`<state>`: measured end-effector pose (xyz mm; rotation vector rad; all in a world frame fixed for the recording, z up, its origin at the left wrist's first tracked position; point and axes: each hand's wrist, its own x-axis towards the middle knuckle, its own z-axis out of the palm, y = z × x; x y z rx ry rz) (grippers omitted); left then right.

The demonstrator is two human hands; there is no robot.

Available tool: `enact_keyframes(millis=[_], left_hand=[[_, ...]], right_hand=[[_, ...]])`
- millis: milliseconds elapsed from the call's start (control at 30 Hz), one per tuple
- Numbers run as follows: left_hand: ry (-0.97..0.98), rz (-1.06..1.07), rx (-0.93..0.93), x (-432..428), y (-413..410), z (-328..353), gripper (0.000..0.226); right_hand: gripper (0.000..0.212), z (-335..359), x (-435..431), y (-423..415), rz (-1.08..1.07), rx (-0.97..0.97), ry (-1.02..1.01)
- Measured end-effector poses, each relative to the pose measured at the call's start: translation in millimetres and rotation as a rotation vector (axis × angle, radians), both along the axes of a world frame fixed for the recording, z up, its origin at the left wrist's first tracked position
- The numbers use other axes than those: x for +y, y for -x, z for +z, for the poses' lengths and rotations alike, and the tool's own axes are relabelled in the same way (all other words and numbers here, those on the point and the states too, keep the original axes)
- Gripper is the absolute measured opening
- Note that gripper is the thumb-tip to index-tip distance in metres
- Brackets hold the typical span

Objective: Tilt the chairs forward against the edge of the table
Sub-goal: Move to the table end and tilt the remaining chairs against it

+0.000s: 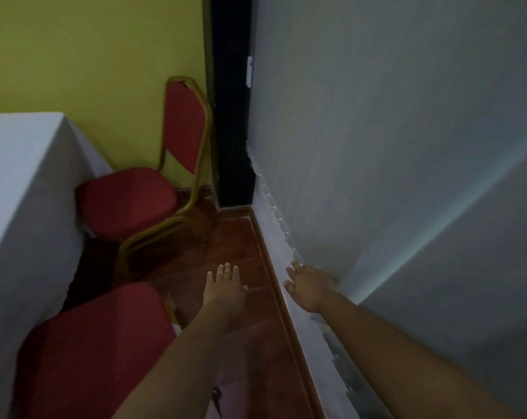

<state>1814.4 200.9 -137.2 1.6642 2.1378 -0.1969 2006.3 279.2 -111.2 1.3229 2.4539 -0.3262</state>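
A table under a white cloth (23, 189) fills the left side. At its far corner a red padded chair with a gold metal frame (129, 201) leans forward, its seat against the cloth and its rear legs off the floor. A second red chair (99, 352) is close below me on the left, and only its red padding shows. My left hand (224, 288) reaches out over the wooden floor, fingers apart, holding nothing. My right hand (309, 287) is stretched out open beside the grey wall, also holding nothing. Neither hand touches a chair.
A grey wall (392, 161) runs along the right, with a wooden skirting at its foot. The strip of wooden floor (244, 243) between table and wall is narrow. A yellow wall (89, 55) and a dark gap (230, 116) close the far end.
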Motion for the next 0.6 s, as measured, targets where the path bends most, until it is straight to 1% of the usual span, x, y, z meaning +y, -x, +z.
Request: enact_keyframes(millis=[167, 300, 467, 600], left_hand=[[0.028, 0.151, 0.008, 32.0, 34.1, 6.1, 0.061], [0.008, 0.256, 0.013, 67.6, 51.6, 12.9, 0.061], [-0.025, 0.326, 0.033, 107.7, 68.3, 17.6, 0.062], [-0.01, 0.395, 0.0, 140.8, 86.6, 15.4, 0.062]], right_hand=[[0.056, 9.7, 64.1, 35.9, 0.108, -0.017, 0.045], [0.053, 15.3, 117.4, 67.8, 0.209, -0.002, 0.042], [0.055, 16.0, 180.3, 107.1, 0.275, -0.011, 0.036], [0.057, 13.9, 226.1, 137.0, 0.334, -0.024, 0.025]])
